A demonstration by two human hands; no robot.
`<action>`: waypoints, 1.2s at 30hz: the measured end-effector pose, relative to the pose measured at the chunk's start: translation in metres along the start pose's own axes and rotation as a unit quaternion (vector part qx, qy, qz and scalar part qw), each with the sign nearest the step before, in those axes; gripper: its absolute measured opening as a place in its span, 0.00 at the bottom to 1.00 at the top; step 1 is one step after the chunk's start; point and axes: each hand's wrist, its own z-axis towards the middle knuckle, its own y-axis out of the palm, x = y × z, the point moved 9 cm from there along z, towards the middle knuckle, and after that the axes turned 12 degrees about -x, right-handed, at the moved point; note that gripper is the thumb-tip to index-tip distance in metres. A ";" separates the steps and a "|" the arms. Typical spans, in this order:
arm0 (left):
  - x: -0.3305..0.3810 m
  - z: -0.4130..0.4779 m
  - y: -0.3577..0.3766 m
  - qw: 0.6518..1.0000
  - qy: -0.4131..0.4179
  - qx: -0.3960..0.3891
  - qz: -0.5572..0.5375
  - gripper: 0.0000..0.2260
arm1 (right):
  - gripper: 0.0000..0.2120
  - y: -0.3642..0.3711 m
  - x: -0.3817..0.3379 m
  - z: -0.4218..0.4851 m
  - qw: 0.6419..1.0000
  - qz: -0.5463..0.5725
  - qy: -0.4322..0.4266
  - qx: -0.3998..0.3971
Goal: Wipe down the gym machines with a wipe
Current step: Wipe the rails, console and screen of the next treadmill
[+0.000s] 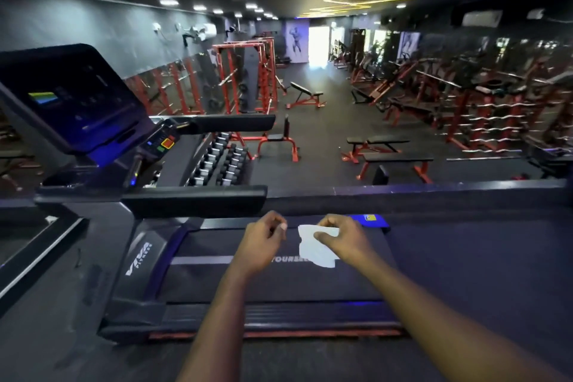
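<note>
The right hand (pixel 339 234) pinches a white wipe (pixel 316 245) at six o'clock, the left hand (pixel 263 239) curled empty at its nine o'clock; the treadmill (pixel 198 279) beneath appears untouched, so wiping seems barely begun.

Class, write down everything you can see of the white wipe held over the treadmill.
The wipe is a small white sheet, thin and soft-looking, creased and partly unfolded. It hangs limp above the treadmill belt, lower edge uneven. The right hand pinches its upper part between thumb and fingers; the left hand is close beside it, not touching.
</note>
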 end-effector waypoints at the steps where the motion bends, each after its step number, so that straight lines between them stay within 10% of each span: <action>1: -0.006 0.017 -0.012 1.000 -0.003 0.014 0.005 0.07 | 0.10 -0.002 -0.004 0.022 1.000 -0.002 -0.006 -0.005; 17: -0.150 0.237 -0.126 0.963 -0.169 0.189 0.089 0.05 | 0.10 0.077 -0.003 0.401 0.968 -0.009 -0.123 -0.217; 36: -0.191 0.248 -0.171 0.691 -0.463 0.550 0.079 0.04 | 0.03 0.199 -0.084 0.551 0.736 -0.014 -0.348 -0.581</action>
